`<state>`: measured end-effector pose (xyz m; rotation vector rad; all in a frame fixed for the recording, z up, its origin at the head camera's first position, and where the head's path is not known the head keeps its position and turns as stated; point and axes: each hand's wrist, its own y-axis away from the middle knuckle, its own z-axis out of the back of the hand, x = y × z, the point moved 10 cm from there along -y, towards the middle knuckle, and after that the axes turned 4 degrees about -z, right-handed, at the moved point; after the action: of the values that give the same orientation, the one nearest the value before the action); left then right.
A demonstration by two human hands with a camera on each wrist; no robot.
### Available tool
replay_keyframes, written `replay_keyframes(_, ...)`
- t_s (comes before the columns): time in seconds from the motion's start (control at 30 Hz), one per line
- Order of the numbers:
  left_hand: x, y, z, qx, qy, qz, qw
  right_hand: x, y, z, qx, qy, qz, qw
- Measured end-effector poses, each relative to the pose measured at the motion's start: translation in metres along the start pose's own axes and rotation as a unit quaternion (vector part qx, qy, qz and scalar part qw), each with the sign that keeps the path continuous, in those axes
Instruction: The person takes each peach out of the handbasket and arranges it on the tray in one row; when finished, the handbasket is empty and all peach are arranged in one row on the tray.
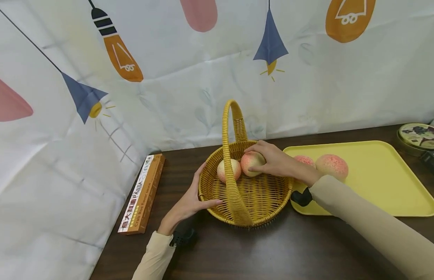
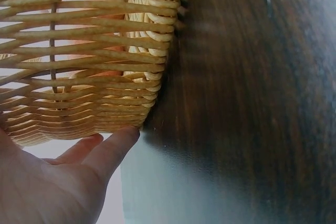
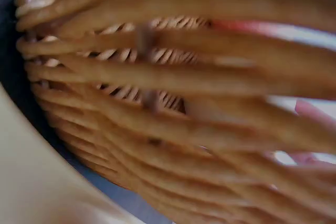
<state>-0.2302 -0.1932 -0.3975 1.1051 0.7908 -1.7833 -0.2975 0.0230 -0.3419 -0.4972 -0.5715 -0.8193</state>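
Gripping peach (image 1: 251,160): right hand (image 1: 271,157) | left hand (image 1: 189,201) holding basket (image 1: 264,192) | handle (image 1: 233,190) upright, arching far-to-near

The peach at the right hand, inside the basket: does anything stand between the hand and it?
Nothing visible does: the right hand grips this peach directly. In the head view, the basket handle arches left of it, crossing the other peach.

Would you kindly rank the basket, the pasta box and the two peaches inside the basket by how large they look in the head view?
1. Basket
2. Pasta box
3. Held peach and other peach: not ranked, as they look alike and both are partly covered.
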Motion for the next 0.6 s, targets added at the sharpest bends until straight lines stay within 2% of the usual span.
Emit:
replay_keyframes(0.13, -0.001, 0.0, 0.002, -0.004, 0.0, -0.005, 1.0, 0.005, 0.004, -0.001, -0.004, 0.012, 0.015, 0.9998)
replay_keyframes(0.3, 0.0, 0.0, 0.003, -0.005, 0.001, -0.008, 1.0, 0.013, 0.014, -0.012, 0.031, 0.039, 0.044, 0.9978)
replay_keyframes(0.6, 0.001, 0.0, -0.001, 0.005, 0.03, -0.02, 0.9993, 0.029, 0.031, -0.025, 0.075, 0.014, 0.1, 0.992)
